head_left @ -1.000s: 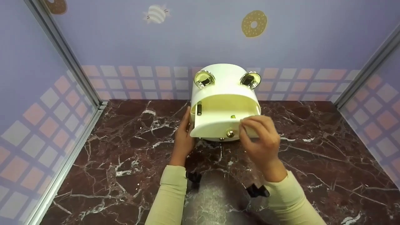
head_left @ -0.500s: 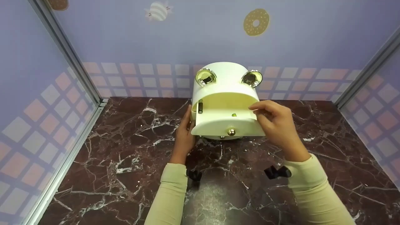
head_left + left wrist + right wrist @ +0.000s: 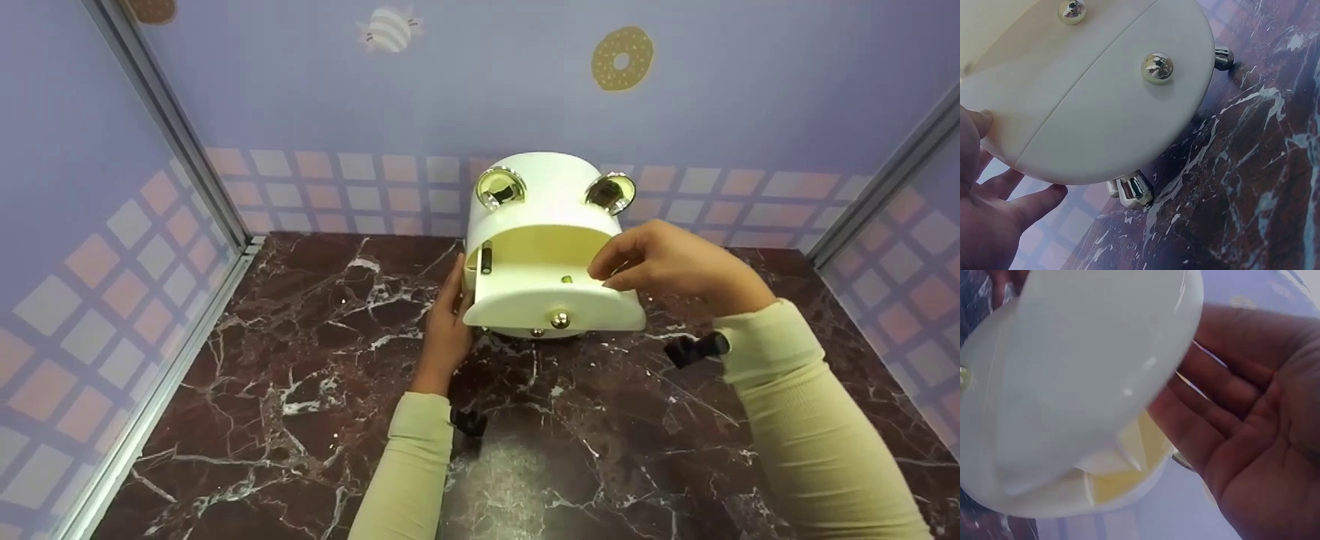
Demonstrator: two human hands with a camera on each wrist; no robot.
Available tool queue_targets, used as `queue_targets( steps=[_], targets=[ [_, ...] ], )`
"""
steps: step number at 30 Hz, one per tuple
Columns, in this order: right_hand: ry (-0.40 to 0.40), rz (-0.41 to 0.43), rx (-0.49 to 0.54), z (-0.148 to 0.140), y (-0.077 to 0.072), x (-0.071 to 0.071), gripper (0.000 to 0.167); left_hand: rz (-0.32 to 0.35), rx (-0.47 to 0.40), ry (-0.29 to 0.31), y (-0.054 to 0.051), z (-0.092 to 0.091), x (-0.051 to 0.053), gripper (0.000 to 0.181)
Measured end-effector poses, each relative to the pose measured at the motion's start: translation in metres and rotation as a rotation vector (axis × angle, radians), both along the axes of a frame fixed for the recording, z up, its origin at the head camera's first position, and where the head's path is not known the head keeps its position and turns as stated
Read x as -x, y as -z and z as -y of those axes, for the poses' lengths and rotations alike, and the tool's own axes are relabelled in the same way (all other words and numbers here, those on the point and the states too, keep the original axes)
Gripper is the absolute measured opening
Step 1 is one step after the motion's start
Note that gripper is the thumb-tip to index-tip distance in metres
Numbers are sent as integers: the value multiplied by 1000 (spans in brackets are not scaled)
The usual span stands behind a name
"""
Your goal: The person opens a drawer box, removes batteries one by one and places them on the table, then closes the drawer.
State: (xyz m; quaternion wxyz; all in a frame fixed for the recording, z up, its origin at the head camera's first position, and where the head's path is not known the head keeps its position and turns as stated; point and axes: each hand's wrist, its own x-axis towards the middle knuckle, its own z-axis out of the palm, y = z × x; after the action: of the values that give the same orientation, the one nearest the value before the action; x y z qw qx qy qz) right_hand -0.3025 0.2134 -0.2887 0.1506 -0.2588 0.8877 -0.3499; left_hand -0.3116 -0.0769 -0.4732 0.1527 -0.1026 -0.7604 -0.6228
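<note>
A white rounded storage box with gold ear-shaped discs (image 3: 501, 186) and gold ball knobs has its top drawer (image 3: 555, 306) pulled out. My left hand (image 3: 448, 330) rests against the box's left side; in the left wrist view its thumb lies at the front edge and its fingers (image 3: 1039, 205) extend along the side. My right hand (image 3: 667, 262) reaches over the drawer's right end, fingertips inside behind the drawer front. In the right wrist view the drawer front (image 3: 1100, 365) hides those fingertips. Inside the drawer are a small black cylinder (image 3: 487, 256) and a small green piece (image 3: 567, 280).
The box stands on metallic feet (image 3: 1134, 190) upon a dark red marbled tabletop (image 3: 337, 360). Behind it rises a lilac wall (image 3: 480, 90) with checkered print. Side panels with metal rails (image 3: 180, 352) bound the table. A lower knob (image 3: 1157, 68) sits on the box front.
My right hand has moved from the drawer's front edge out to the right, then over its right end, with fingertips now dipping inside. My left hand stays against the box.
</note>
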Motion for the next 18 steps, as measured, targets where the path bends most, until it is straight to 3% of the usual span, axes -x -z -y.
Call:
queue_targets(
  steps=[8, 12, 18],
  targets=[
    [-143, 125, -135, 11, -8, 22, 31, -31, 16, -24, 2, 1, 0, 52],
    [-171, 213, -175, 17, -11, 26, 26, -24, 27, -33, 2, 1, 0, 52],
    [-217, 245, -218, 23, -11, 30, 19, -31, -2, -10, 1, 0, 0, 53]
  ],
)
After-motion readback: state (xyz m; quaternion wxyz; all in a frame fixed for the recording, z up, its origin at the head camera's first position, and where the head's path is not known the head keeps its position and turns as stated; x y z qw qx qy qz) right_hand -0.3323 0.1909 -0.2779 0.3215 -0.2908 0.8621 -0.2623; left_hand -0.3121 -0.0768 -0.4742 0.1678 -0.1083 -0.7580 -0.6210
